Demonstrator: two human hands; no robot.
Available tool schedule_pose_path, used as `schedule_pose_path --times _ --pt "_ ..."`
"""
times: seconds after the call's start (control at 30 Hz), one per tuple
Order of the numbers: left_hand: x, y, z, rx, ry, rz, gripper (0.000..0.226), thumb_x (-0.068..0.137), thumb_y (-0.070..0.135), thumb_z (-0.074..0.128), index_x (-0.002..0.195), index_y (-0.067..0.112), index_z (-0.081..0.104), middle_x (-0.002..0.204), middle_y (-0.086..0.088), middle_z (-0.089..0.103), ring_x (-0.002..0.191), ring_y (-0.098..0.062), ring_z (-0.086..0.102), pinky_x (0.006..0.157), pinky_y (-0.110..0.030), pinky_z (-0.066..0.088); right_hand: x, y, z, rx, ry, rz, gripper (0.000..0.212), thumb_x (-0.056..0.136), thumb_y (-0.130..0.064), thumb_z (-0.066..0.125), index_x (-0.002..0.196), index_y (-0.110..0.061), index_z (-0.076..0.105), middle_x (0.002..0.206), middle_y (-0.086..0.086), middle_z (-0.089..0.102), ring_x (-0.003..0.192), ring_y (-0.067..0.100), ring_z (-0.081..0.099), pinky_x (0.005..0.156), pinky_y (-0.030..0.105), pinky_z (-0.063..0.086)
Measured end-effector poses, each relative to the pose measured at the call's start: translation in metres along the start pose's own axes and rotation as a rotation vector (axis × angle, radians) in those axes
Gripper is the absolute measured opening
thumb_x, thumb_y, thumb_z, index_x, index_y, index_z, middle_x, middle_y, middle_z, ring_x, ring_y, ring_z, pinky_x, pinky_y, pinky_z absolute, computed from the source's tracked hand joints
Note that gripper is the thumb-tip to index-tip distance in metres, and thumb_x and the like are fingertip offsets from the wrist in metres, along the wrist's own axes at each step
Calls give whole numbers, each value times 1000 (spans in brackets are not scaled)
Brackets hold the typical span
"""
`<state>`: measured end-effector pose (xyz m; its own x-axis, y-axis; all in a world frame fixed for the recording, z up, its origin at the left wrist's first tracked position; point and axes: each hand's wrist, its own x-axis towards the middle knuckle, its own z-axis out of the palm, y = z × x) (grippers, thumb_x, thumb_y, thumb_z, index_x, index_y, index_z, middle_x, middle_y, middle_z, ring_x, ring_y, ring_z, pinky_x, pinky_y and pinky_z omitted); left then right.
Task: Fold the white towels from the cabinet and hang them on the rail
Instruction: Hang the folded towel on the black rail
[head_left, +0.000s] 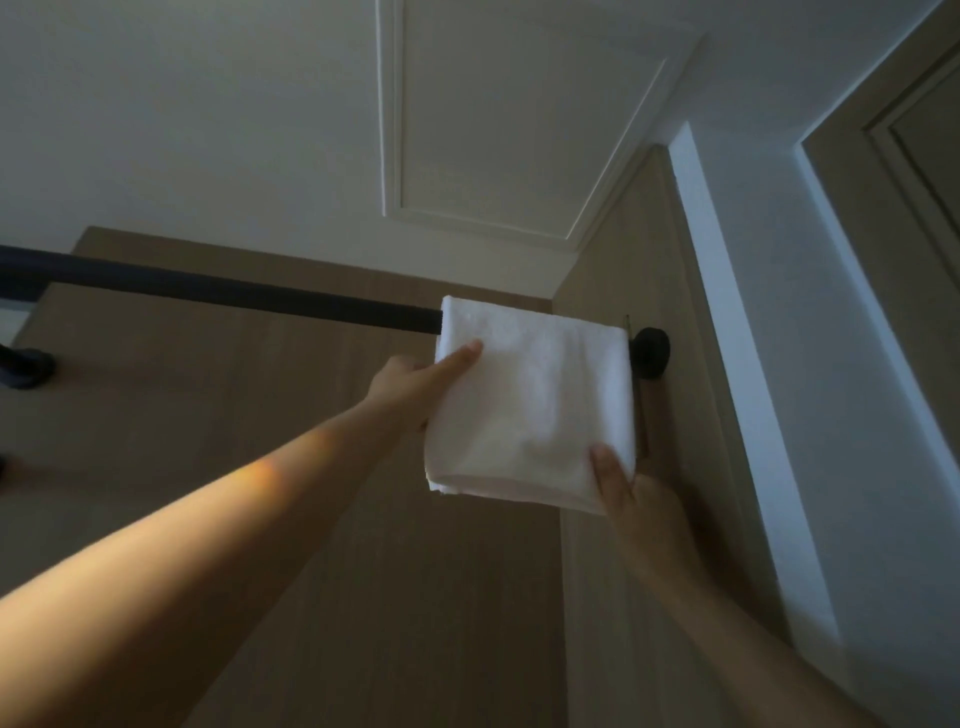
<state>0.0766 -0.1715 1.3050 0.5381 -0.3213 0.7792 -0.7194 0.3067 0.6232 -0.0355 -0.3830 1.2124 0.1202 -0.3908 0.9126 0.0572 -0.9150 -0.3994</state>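
Seen through my head camera, tilted upward: a pale ceiling (208, 130) with a raised moulded panel fills the top of the view, and brown wood-grain wall panels (260, 415) run below it into a corner on the right. A white door frame (737, 364) stands further right.

A black rail (234, 293) crosses the wood panels from the left edge to a round black mount (652, 351) on the side panel. The folded white towel (535, 405) hangs draped over the rail at its right end, just beside the mount, its layered edges at the bottom.

My left hand (410, 384) reaches up on an outstretched bare arm and pinches the towel's left edge just below the rail, one of its fingers (462, 358) lying flat on the front of the cloth and the others hidden behind it. My right hand (639, 499) grips the lower right corner the same way, one of its fingers (610, 473) on the front and the rest out of sight behind the towel.
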Motion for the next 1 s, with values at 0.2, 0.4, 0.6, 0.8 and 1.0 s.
schedule_pose_path --times 0.2,0.4,0.6,0.8,1.0 --pt "7 -8 15 33 37 5 44 84 48 69 103 9 68 97 -6 71 84 -21 68 74 -33 56 1 -13 -12 -140 23 18 54 93 -57 43 103 -7 60 95 10 66 74 21 65 64 39 57" --pt "10 -17 16 -26 37 23 40 84 48 69 99 11 68 94 -4 72 84 -22 69 73 -34 57 39 -63 -23 -338 248 -408 50 99 -28 50 145 -12 37 150 7 37 134 24 40 106 34 39" --pt "9 -19 16 -25 36 61 38 85 47 68 96 11 68 91 -3 71 81 -21 69 73 -34 57 99 -115 -1 -396 48 -467 40 104 -34 37 131 -11 56 135 10 57 125 27 49 107 39 35" --pt "8 -21 15 -58 13 66 37 85 46 67 102 12 67 95 -4 72 86 -22 70 83 -42 57 109 -110 11 -484 118 -447 44 103 -44 28 112 -16 61 115 8 63 107 30 54 94 38 36" --pt "7 -22 15 -56 14 75 38 86 45 67 104 12 67 96 -4 72 87 -23 70 85 -43 57 111 -107 13 -495 113 -457 44 103 -46 26 115 -18 59 116 8 62 109 30 53 95 39 33"
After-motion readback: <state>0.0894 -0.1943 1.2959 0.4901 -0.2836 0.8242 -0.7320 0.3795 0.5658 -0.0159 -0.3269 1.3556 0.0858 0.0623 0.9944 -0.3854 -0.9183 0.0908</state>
